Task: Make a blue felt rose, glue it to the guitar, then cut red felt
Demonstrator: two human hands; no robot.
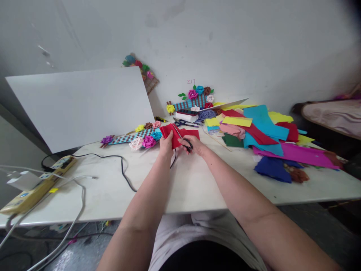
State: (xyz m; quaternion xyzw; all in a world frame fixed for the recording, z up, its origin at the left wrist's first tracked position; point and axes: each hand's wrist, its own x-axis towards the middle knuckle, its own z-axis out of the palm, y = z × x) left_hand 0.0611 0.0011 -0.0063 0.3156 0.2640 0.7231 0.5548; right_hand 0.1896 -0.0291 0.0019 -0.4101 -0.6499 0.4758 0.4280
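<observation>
Folded red paper (175,140) is pinched in my left hand (166,142), near the middle of the table. My right hand (193,145) is closed around the black handles of a pair of scissors (187,144). The scissor blades point up and to the left, over the red paper. Another piece of red paper (191,132) lies just behind my right hand. Whether the blades are apart is too small to tell.
A power strip (39,184) and cables lie on the left of the table (197,192). A white board (81,109) leans behind. Flower-decorated strips (132,137) are left of my hands; coloured papers (262,128) pile up on the right.
</observation>
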